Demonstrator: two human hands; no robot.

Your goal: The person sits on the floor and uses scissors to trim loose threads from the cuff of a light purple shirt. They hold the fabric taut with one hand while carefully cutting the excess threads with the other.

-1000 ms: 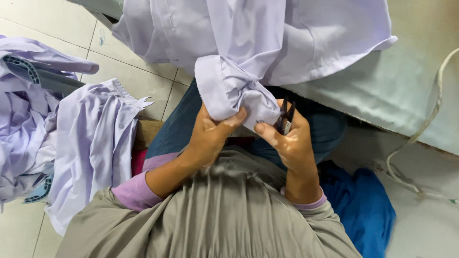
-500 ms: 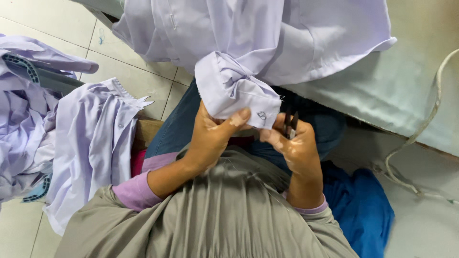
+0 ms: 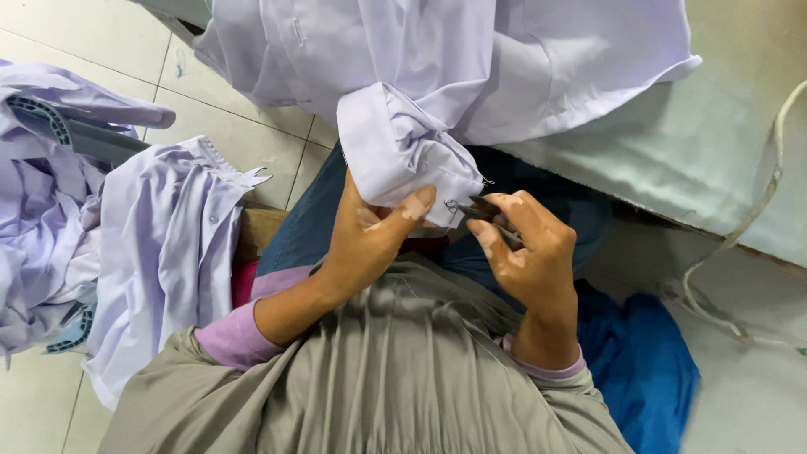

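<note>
left hand (image 3: 370, 240) is pinching the lilac shirt cuff (image 3: 403, 160) at centre, thumb pressing its hem | right hand (image 3: 525, 248) is gripping small thread snips (image 3: 472, 208), tips touching the cuff's right corner

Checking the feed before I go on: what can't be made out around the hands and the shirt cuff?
Head view only:
- Small dark tool: mostly hidden inside the right hand; its kind is unclear.
- Cuff underside: covered by the left hand.
- Loose thread at the cuff corner: too thin to follow.
- Shirt: cut off by the top edge.
</note>
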